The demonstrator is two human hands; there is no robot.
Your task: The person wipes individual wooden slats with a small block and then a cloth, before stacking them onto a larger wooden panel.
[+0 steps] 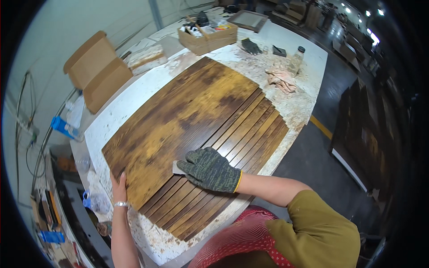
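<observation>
Gloved right hand (210, 169) has its fingers clamped on a sanding pad (178, 168) pressed to the wood panel (192, 120) on the tabletop (111, 120), bare left hand (119, 185) fingers together steadying the edge; uneven pressure could scuff the stain.

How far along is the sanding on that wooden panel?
Roughly midway, it seems. The wooden panel shows pale, rubbed-back yellow patches across its flat left part. In hand: the gloved right hand presses a small sanding pad near the grooves, while the bare left hand steadies the near edge. Dark areas and the grooved slats on the right look untouched so far.
</observation>
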